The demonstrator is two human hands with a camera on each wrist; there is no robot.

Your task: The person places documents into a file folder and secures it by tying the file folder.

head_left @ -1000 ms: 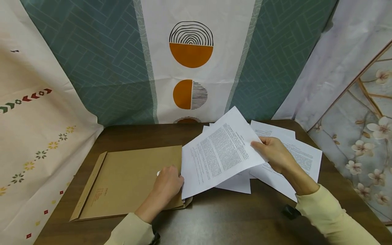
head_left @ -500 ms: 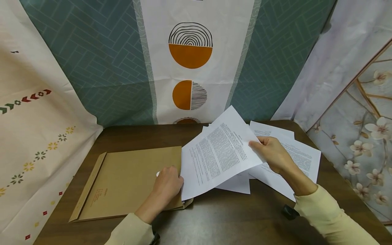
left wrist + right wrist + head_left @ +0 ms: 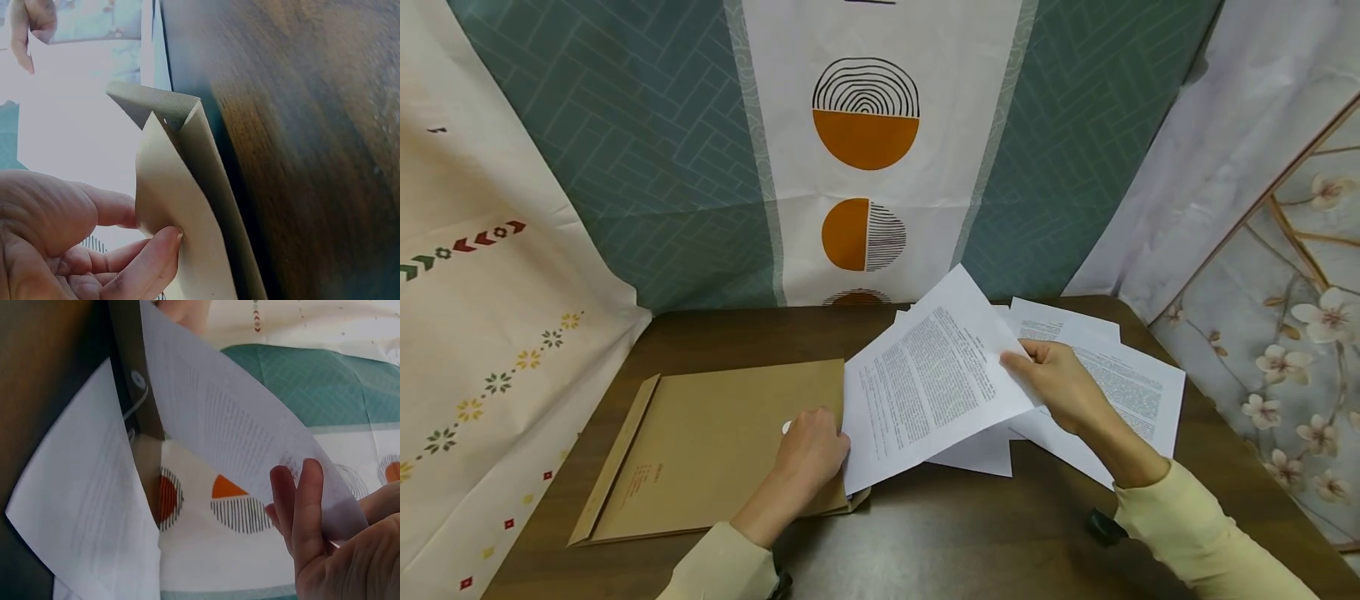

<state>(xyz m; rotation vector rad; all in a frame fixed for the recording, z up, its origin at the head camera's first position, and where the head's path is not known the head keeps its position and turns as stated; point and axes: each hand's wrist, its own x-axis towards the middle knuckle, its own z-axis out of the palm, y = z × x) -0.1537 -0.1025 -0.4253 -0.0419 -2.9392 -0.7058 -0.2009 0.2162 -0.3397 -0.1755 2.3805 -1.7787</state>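
A brown kraft paper envelope (image 3: pixel 730 442) lies on the left of the table, its open end facing right. My left hand (image 3: pixel 811 450) pinches the upper layer at that end; in the left wrist view, thumb and fingers of the left hand (image 3: pixel 81 244) hold the envelope flap (image 3: pixel 181 194) apart from the layer below. Held up at a slant, a printed sheet of paper (image 3: pixel 925 383) has its left edge at the envelope's mouth. My right hand (image 3: pixel 1063 387) grips the sheet's right edge, thumb on the near face. How far the sheet reaches inside is hidden.
Several other printed sheets (image 3: pixel 1138 383) lie overlapping on the right of the dark wooden table (image 3: pixel 940 542). A button with a string (image 3: pixel 139 380) shows on the envelope in the right wrist view. Patterned cloths (image 3: pixel 865 183) hang behind and beside the table.
My right hand has shifted slightly left with the sheet, bringing its raised corner left and a little lower. The left hand and the envelope stay in place.
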